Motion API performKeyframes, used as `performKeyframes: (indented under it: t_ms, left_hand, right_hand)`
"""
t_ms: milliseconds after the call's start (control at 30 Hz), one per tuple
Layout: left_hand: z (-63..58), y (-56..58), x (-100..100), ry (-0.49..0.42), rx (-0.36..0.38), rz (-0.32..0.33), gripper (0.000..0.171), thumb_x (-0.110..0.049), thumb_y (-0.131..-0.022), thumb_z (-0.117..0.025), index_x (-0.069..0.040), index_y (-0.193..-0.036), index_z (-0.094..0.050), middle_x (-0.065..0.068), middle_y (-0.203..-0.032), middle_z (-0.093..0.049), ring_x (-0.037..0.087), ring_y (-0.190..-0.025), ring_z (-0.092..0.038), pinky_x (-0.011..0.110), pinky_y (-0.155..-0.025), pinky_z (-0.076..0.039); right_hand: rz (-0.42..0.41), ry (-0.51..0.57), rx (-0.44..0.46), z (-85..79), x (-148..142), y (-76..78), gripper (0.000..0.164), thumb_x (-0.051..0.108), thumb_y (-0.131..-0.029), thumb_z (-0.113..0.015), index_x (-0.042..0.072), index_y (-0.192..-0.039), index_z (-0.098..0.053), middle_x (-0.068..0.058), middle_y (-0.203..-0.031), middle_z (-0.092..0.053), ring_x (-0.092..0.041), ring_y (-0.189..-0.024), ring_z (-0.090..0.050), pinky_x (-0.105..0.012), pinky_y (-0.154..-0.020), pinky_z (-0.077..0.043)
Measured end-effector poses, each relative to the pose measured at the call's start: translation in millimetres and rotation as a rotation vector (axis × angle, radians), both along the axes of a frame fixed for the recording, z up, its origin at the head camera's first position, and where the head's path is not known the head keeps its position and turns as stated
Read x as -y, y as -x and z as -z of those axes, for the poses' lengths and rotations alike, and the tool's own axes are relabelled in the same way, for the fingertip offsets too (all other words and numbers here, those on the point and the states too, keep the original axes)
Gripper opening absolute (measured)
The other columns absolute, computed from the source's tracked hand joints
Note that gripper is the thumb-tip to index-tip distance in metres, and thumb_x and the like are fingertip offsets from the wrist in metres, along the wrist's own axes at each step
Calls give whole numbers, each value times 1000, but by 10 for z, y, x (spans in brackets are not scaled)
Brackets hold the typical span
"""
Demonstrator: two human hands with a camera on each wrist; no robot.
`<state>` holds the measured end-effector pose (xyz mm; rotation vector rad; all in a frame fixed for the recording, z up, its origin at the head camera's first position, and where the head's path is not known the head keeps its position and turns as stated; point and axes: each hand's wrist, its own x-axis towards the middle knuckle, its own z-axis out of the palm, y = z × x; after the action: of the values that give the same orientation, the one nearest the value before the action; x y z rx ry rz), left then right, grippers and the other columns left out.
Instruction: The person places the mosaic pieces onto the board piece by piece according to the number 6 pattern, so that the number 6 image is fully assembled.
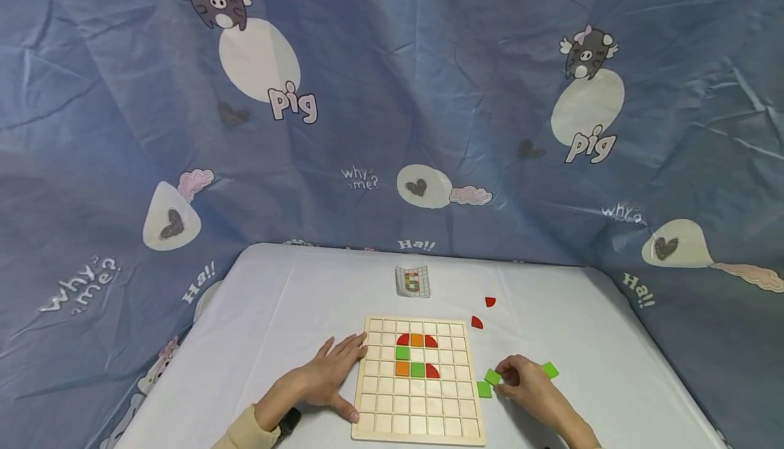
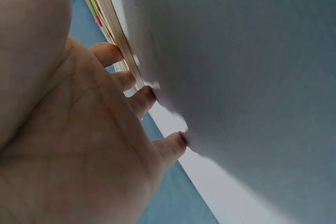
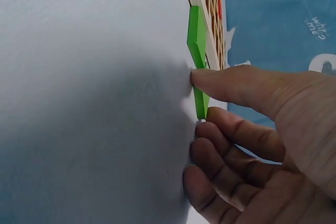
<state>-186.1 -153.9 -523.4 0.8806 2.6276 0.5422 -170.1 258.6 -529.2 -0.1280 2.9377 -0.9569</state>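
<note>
Board [image 1: 416,405] holds seven tiles [image 1: 418,369]; right of it, three green squares [image 1: 484,390] (right hand [image 1: 528,384] pinching one), two red quarter-circles [image 1: 477,322]; left hand [image 1: 331,374], outspread, touches its left edge.

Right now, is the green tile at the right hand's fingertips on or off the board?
Off: the tile is outside the board, past its right edge.

The white table [image 1: 306,292] was bright, the blue cloth [image 1: 380,122] had shiny creases, and soft grey shadows darkened both wrist views.
</note>
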Motion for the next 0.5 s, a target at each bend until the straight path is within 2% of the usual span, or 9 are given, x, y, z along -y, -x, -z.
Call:
performKeyframes:
  t_ms: [500]
  left_hand:
    - [-18, -18, -14, -19, -7, 10, 122, -64, -61, -78, -5, -151, -22, 16, -162, -8, 37, -149, -11, 65, -115, -8]
  right_hand:
    - [26, -24, -74, 45, 54, 36, 24, 6, -66, -81, 13, -85, -67, 5, -78, -55, -4, -69, -49, -19, -60, -44]
